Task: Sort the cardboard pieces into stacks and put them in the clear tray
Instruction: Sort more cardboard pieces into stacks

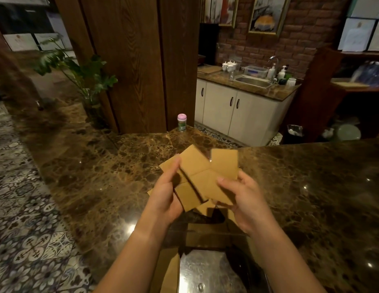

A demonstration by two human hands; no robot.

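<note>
Several tan cardboard pieces (pixel 202 175) are fanned out above the brown marble counter (pixel 104 176), held between both hands. My left hand (pixel 165 197) grips their left side, thumb on top. My right hand (pixel 245 199) holds the right side with its fingers curled over the edge. A clear tray (pixel 207 269) lies close to me between my forearms, with a stack of cardboard (pixel 169 271) standing along its left side. A few more cardboard pieces (pixel 205 207) lie on the counter under my hands, partly hidden.
A small jar with a pink lid (pixel 182 122) stands at the counter's far edge by a wooden pillar (pixel 137 60). A potted plant (pixel 87 79) is at the left. Beyond the counter are white cabinets with a sink (pixel 253 81). Patterned floor tiles lie to the left.
</note>
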